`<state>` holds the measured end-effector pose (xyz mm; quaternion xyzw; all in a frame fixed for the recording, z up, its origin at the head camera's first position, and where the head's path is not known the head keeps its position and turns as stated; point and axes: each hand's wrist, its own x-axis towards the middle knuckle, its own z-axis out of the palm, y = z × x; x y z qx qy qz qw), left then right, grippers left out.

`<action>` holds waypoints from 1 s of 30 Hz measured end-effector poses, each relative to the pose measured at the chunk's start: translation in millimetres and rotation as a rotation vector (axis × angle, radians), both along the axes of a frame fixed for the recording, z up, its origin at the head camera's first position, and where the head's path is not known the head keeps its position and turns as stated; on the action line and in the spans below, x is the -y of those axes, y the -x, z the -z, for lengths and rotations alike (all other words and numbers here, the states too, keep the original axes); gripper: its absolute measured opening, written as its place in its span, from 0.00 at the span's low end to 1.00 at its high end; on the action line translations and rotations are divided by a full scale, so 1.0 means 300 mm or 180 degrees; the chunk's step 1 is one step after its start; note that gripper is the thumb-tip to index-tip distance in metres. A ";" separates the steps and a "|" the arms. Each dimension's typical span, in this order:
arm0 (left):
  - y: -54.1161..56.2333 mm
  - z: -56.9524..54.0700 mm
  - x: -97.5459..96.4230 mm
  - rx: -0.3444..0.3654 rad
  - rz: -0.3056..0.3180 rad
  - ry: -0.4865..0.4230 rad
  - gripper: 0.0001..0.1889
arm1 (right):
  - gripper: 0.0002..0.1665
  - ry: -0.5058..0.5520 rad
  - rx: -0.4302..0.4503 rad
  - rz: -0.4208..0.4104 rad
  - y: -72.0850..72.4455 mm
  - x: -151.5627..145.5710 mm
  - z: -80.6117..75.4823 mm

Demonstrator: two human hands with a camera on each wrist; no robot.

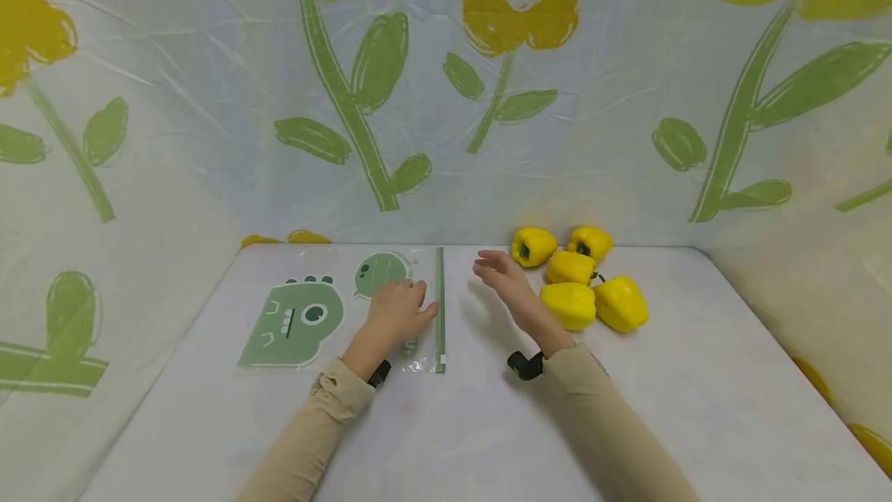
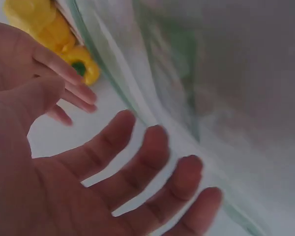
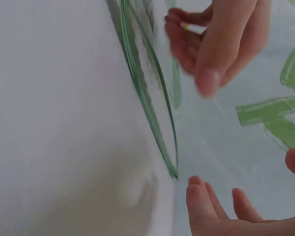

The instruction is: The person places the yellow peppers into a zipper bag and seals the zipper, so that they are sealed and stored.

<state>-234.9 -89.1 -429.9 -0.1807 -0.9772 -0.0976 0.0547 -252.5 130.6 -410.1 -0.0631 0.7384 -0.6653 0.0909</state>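
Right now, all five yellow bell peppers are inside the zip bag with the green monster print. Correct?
Not inside: the five yellow bell peppers lie outside the zip bag, on the white table to its right, as the head view shows. Their count and colour, and the green monster print, are as you say.

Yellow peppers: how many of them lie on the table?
5, grouped on the right: back-left pepper, back-right pepper, middle pepper, front-left pepper, front-right pepper. None appears hidden.
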 end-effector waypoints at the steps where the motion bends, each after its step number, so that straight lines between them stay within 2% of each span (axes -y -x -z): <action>1: 0.000 0.009 -0.010 0.0138 -0.0015 0.0032 0.21 | 0.32 0.0121 0.0125 -0.0002 0.005 0.022 0.015; 5: -0.003 0.046 -0.036 0.0631 -0.0153 0.0094 0.31 | 0.32 0.0537 0.0514 -0.0065 0.014 0.098 0.067; 8: -0.009 0.060 -0.041 0.0774 -0.0223 0.0093 0.33 | 0.31 0.0653 0.0702 -0.0117 0.011 0.133 0.093; 13: -0.014 0.063 -0.033 0.0705 -0.0120 0.0077 0.24 | 0.29 0.0715 0.0781 -0.0171 0.008 0.155 0.125; 18: -0.015 0.066 -0.011 0.0596 0.0037 -0.0131 0.19 | 0.27 0.0831 0.0724 -0.0337 0.001 0.146 0.144; 22: -0.011 0.070 -0.004 0.0551 0.0307 -0.0318 0.21 | 0.26 0.0854 0.0721 -0.0443 0.000 0.134 0.155; 24: -0.006 0.072 -0.006 0.0539 0.0507 -0.0422 0.13 | 0.25 0.0852 0.0708 -0.0460 0.002 0.129 0.158; 27: 0.003 0.069 -0.009 0.0504 0.0701 -0.0660 0.03 | 0.25 0.0844 0.0670 -0.0497 0.005 0.122 0.158; 30: 0.009 0.059 -0.014 0.0366 0.0746 -0.0942 0.10 | 0.24 0.0602 0.0544 -0.0494 0.004 0.119 0.158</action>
